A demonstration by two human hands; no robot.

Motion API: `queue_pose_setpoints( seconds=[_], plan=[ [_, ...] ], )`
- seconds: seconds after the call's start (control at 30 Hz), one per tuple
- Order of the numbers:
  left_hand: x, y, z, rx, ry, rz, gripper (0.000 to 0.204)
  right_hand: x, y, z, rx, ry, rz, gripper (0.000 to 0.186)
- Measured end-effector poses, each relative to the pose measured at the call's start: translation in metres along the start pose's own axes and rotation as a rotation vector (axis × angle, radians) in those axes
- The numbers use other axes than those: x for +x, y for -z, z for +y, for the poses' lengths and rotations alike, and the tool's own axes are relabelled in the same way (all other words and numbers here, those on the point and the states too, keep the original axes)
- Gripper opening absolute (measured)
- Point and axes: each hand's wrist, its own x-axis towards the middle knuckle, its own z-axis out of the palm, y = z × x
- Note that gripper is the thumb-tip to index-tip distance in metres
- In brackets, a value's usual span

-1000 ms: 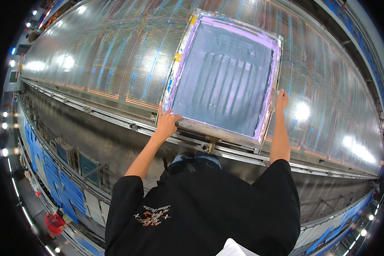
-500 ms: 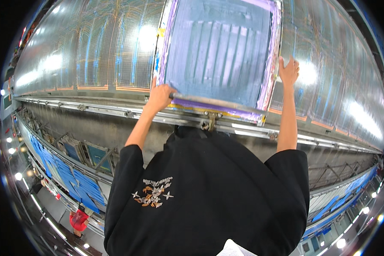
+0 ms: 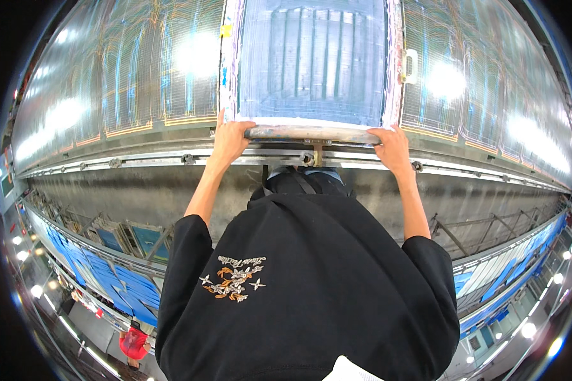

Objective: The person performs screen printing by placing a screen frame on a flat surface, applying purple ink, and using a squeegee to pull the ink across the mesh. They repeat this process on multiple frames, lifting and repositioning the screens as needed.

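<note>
Left grip (image 3: 230, 141): curled over squeegee bar (image 3: 311, 134)
Right grip (image 3: 393, 147): clasps bar's other end
Screen frame (image 3: 311, 60): lies on glossy tabletop (image 3: 108, 82)

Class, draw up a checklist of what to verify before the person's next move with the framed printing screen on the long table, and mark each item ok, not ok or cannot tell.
1. Left hand grips near edge of the screen frame: ok.
2. Right hand grips the same edge: ok.
3. Frame lies square to the table rail: ok.
4. Frame's far edge: out of view, cannot tell.
5. Mesh undamaged: cannot tell.
</note>
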Motion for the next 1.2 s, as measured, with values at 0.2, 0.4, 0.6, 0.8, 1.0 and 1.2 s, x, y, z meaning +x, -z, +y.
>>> queue_pose_setpoints(
  seconds=[0.2,0.4,0.6,0.8,1.0,1.2],
  plan=[
    [-0.008,-0.027,-0.003,0.054,-0.042,0.144,0.058,-0.019,-0.042,-0.002,-0.080,0.047,0.148,0.067],
    [0.085,-0.030,-0.022,0.157,-0.015,0.316,0.071,0.087,-0.051,0.035,-0.226,0.049,0.371,0.068],
    [0.324,0.018,-0.076,0.239,-0.112,0.495,0.069,0.319,0.003,0.107,-0.302,0.124,0.534,0.065],
    [0.516,0.143,-0.119,0.298,-0.008,0.145,0.034,0.496,0.138,0.122,-0.212,0.026,0.147,0.031],
    [0.536,0.130,-0.117,0.267,-0.012,0.260,0.036,0.512,0.122,0.132,-0.173,0.053,0.294,0.029],
    [0.411,0.081,-0.101,0.233,-0.093,0.319,0.047,0.403,0.061,0.110,-0.159,0.120,0.387,0.040]
  ],
)
